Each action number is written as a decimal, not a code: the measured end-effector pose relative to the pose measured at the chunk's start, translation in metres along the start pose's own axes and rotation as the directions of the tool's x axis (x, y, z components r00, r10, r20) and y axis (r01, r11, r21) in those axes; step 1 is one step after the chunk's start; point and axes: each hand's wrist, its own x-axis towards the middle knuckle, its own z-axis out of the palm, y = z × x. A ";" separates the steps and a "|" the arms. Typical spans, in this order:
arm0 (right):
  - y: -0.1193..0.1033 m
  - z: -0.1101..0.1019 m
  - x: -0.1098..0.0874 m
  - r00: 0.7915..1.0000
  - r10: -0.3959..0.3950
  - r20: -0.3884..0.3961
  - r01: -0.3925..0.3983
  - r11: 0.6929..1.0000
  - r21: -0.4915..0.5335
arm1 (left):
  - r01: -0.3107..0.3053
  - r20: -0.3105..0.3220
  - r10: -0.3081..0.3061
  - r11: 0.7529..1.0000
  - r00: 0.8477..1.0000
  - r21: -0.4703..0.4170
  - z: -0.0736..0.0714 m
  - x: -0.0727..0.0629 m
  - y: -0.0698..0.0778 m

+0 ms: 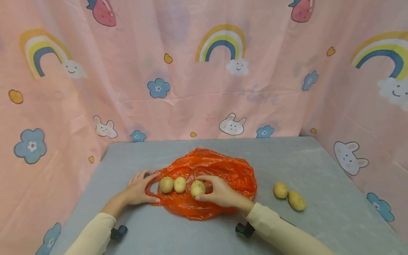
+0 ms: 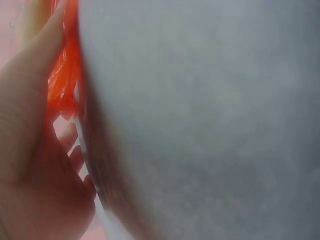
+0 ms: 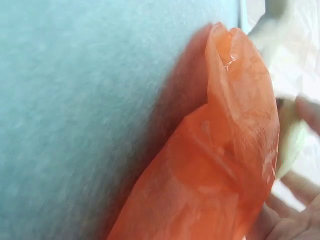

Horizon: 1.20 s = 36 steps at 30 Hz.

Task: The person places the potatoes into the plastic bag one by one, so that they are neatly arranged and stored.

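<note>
An orange plastic bag (image 1: 197, 159) lies spread on the grey table (image 1: 255, 148). Two potatoes, a rounder brownish one (image 1: 166, 185) and a paler one (image 1: 180, 185), sit side by side at its left part. My right hand (image 1: 221, 193) pinches another potato (image 1: 198, 188) between thumb and fingers over the bag. At the bag's left end is my left hand (image 1: 138, 189), thumb and index finger spread apart and touching the bag's edge around a handle loop. In the right wrist view, the held potato (image 3: 291, 135) is partly hidden behind the bag (image 3: 200, 185).
Two more potatoes lie touching on the table's right side, a rounder one (image 1: 280, 190) and an oval one (image 1: 296, 200). A pink patterned curtain (image 1: 191, 106) hangs behind the table and along both sides. Dark camera pieces (image 1: 244, 229) sit at the wrists.
</note>
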 end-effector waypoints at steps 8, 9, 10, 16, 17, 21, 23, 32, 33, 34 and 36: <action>-0.005 0.005 0.013 1.000 0.001 -0.021 -0.003 0.997 -0.078 | 0.009 0.008 -0.010 1.000 1.000 0.006 0.000 0.001 -0.001; -0.005 0.006 0.015 1.000 0.010 -0.024 -0.012 0.996 -0.084 | 0.009 0.008 -0.009 1.000 1.000 0.005 0.000 0.001 -0.001; -0.005 0.006 0.017 1.000 0.013 -0.028 -0.016 0.996 -0.093 | 0.009 0.006 -0.009 1.000 1.000 0.004 0.000 0.001 -0.001; -0.003 0.006 0.023 0.998 0.060 0.009 -0.059 0.995 -0.081 | 0.006 0.006 -0.006 1.000 1.000 0.010 -0.001 0.001 0.000; -0.002 0.006 0.024 0.998 0.065 0.018 -0.064 0.995 -0.071 | 0.005 0.007 -0.005 1.000 1.000 0.012 -0.001 0.001 0.000; -0.001 0.006 0.027 0.997 0.062 0.037 -0.059 0.996 -0.069 | 0.004 0.008 -0.004 1.000 1.000 0.014 0.000 0.002 -0.001; -0.002 0.005 0.030 0.998 0.044 0.039 -0.040 0.994 -0.099 | 0.005 0.006 -0.005 1.000 1.000 0.011 -0.001 0.002 0.000; -0.001 0.007 0.038 0.998 0.034 0.058 -0.025 0.986 -0.162 | 0.007 -0.003 -0.007 1.000 1.000 0.011 -0.001 0.001 0.000; -0.001 0.008 0.038 0.998 0.036 0.058 -0.026 0.986 -0.163 | 0.008 -0.001 -0.008 1.000 1.000 0.009 -0.001 0.001 0.000; 0.000 0.008 0.038 0.998 0.035 0.057 -0.025 0.985 -0.170 | 0.009 0.000 -0.009 1.000 1.000 0.007 -0.001 0.001 0.000; 0.002 0.010 0.038 0.998 0.041 0.057 -0.030 0.984 -0.173 | 0.008 0.000 -0.008 1.000 1.000 0.007 0.000 0.000 0.000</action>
